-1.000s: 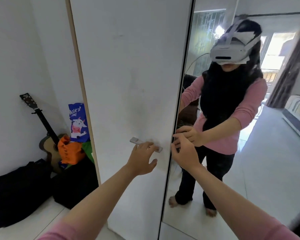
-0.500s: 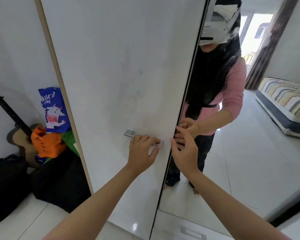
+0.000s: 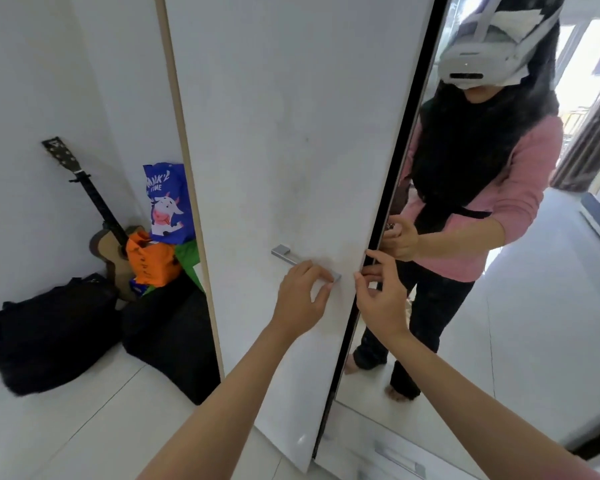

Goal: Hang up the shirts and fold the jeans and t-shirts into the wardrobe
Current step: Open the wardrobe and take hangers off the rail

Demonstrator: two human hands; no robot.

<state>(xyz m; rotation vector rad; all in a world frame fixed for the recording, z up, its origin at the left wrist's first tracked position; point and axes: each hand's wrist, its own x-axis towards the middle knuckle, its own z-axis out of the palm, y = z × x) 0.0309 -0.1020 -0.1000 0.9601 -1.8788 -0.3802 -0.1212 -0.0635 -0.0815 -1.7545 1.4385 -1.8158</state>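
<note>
A: Step? Opening the wardrobe. Left hand (image 3: 300, 297) has its fingers (image 3: 317, 273) curled on the metal handle (image 3: 291, 258) of the white door (image 3: 291, 133); right hand (image 3: 378, 299) pinches the mirrored door (image 3: 499, 306) at its edge.

B: Clothes?

A: None in view. Next, I'd say: pull both doors apart, white leaf first.
</note>
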